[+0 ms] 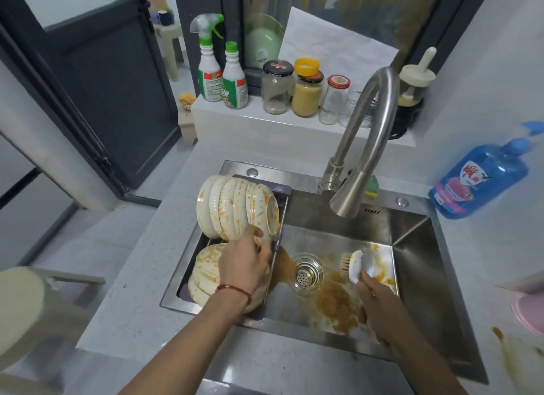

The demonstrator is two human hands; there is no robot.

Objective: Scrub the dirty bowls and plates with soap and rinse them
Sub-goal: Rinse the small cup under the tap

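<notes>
A home kitchen, to judge by the stainless steel sink (pixel 412 232) with its gooseneck faucet (pixel 362 141) set in a pale counter (pixel 141 291), the ledge behind lined with food jars (pixel 306 91) and spray bottles (pixel 210 67) (one jar nearly empty), and a blue dish soap bottle (pixel 477 182).

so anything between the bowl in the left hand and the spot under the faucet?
Nothing visible. The left hand grips the orange-stained white ribbed bowl at the grey rack's edge; the steel basin toward the curved steel faucet is open, and the right hand's white scrub brush sits lower right.
</notes>
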